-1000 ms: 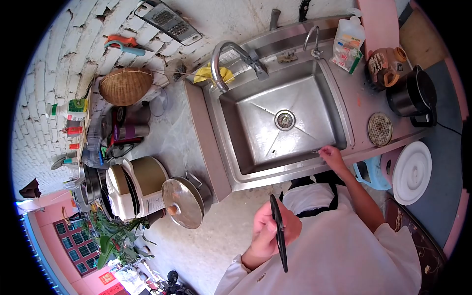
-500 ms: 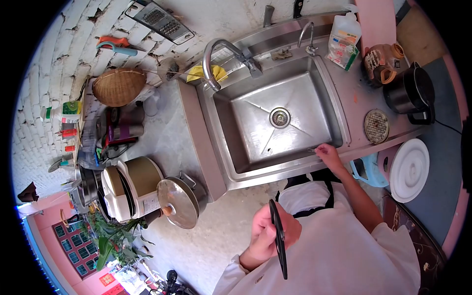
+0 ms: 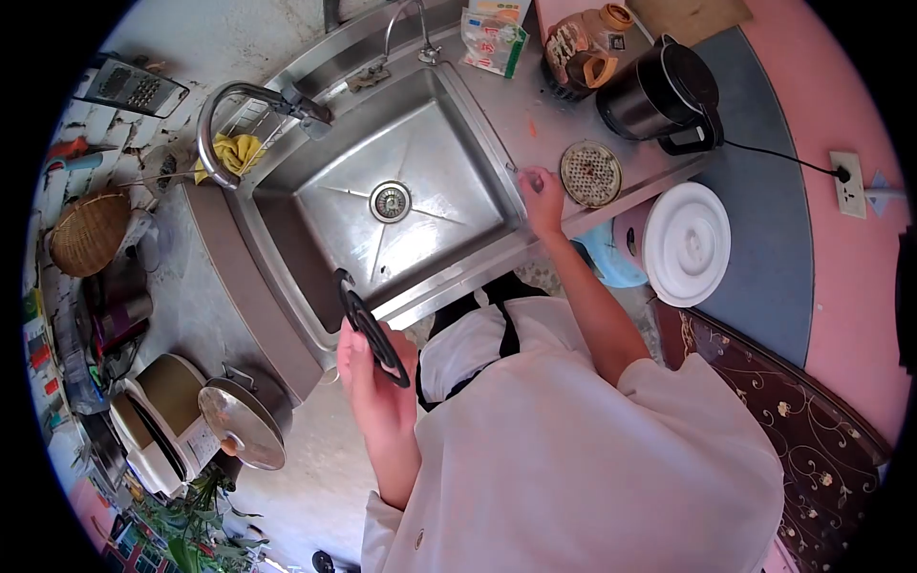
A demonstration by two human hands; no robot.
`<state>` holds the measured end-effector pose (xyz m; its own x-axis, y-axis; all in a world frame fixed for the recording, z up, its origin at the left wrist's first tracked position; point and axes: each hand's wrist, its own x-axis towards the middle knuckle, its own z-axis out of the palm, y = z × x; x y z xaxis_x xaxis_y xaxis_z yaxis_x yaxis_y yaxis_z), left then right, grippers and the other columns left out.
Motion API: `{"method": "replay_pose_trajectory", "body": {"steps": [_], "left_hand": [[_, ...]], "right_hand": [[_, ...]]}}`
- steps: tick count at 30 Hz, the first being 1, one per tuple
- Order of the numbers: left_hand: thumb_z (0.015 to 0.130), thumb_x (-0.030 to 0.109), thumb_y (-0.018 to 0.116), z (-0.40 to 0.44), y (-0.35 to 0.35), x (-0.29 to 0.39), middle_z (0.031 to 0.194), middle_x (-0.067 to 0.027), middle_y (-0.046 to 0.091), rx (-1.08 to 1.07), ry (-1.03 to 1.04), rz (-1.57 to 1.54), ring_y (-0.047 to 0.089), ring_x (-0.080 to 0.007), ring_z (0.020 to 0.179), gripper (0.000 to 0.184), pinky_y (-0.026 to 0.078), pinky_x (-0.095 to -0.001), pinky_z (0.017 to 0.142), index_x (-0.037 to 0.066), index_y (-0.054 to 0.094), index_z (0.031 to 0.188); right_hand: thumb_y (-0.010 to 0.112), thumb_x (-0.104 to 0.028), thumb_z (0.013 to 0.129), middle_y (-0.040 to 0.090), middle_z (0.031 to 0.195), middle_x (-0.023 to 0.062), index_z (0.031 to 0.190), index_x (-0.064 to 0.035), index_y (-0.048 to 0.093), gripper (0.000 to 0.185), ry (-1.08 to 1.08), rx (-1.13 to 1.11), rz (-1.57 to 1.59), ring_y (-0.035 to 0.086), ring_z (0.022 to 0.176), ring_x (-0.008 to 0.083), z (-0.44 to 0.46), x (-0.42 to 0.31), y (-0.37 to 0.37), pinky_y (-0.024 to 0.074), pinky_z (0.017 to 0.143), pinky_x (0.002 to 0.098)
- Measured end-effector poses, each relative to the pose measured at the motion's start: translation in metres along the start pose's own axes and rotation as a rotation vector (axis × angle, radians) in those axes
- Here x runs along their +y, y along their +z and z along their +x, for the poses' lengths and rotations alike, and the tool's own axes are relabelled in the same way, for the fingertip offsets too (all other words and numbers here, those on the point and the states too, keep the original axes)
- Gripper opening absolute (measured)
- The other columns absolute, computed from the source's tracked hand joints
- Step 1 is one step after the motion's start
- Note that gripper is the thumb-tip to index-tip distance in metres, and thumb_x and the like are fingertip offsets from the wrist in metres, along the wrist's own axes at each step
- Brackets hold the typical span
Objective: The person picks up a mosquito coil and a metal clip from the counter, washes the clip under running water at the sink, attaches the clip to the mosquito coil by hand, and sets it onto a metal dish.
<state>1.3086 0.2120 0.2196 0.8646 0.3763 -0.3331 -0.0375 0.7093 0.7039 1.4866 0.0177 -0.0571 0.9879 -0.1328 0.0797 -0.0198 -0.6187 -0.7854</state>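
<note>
My left hand (image 3: 380, 382), raised in front of the sink's near left corner, is wrapped round a black object (image 3: 371, 325) with loops like scissor handles. Over the sink's right rim is my right hand (image 3: 542, 199), its fingers pinched together. A small thin piece (image 3: 513, 169) shows at its fingertips, too small to name. Just right of that hand, a round perforated strainer (image 3: 590, 174) lies on the counter. The steel sink (image 3: 420, 143) has a drain in its middle and a small dark speck near its front.
The tap (image 3: 212, 143) arches over the sink's left side, near a yellow cloth (image 3: 229, 156). On the right are a packet (image 3: 493, 43), a brown jar (image 3: 580, 48) and a black kettle (image 3: 650, 95). A lidded pot (image 3: 239, 420) and rice cooker (image 3: 172, 401) stand at left.
The view has turned to the right. My right hand has moved rightward along the sink toward the strainer. My left hand has come up near the sink's front edge, and the black object's loops now show.
</note>
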Motion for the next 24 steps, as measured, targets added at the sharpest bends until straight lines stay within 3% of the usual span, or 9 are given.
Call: {"method": "replay_pose_trajectory", "body": {"steps": [2,7,15,22,24], "left_hand": [[0.091,0.022,0.044,0.007,0.001,-0.012,0.061,0.0013,0.036,0.112,-0.040,0.070,0.033,-0.0070,0.047,0.017,0.028,-0.0212,0.047,0.006,0.042,0.086],[0.091,0.022,0.044,0.011,-0.001,-0.034,0.064,0.0012,0.039,0.122,-0.063,0.087,0.037,-0.0072,0.050,0.017,0.029,-0.0217,0.048,0.008,0.043,0.081],[0.091,0.022,0.044,0.007,0.014,-0.055,0.064,0.0020,0.040,0.122,-0.043,0.091,0.036,-0.0067,0.051,0.018,0.029,-0.0210,0.048,0.008,0.044,0.079],[0.090,0.020,0.045,0.005,0.022,-0.067,0.063,0.0009,0.040,0.144,0.003,0.126,0.036,-0.0067,0.051,0.017,0.028,-0.0207,0.048,0.008,0.043,0.079],[0.090,0.020,0.046,0.002,0.022,-0.070,0.064,0.0006,0.041,0.185,0.017,0.109,0.035,-0.0071,0.052,0.017,0.028,-0.0211,0.048,0.008,0.044,0.078]], "right_hand": [[0.065,-0.019,0.073,0.054,0.070,0.0098,0.090,-0.0036,0.060,0.023,0.046,0.000,-0.006,0.053,0.065,0.0246,0.016,0.016,0.002,0.0434,0.060,0.0331],[0.065,-0.018,0.073,0.057,0.065,0.0082,0.090,-0.0042,0.059,0.023,0.050,-0.003,-0.103,0.057,0.065,0.0263,0.023,0.028,0.003,0.0439,0.060,0.0359],[0.063,-0.018,0.072,0.060,0.070,0.0078,0.088,-0.0055,0.059,0.021,-0.095,-0.086,-0.191,0.058,0.071,0.0276,0.028,0.024,-0.005,0.0460,0.063,0.0383],[0.061,-0.018,0.073,0.060,0.078,0.0107,0.090,-0.0047,0.058,0.021,0.020,-0.043,-0.174,0.057,0.079,0.0293,0.107,0.007,-0.003,0.0460,0.070,0.0400],[0.061,-0.021,0.074,0.059,0.083,0.0128,0.092,-0.0033,0.057,0.026,-0.061,-0.028,-0.204,0.056,0.085,0.0297,0.124,0.006,0.000,0.0453,0.073,0.0407]]}}
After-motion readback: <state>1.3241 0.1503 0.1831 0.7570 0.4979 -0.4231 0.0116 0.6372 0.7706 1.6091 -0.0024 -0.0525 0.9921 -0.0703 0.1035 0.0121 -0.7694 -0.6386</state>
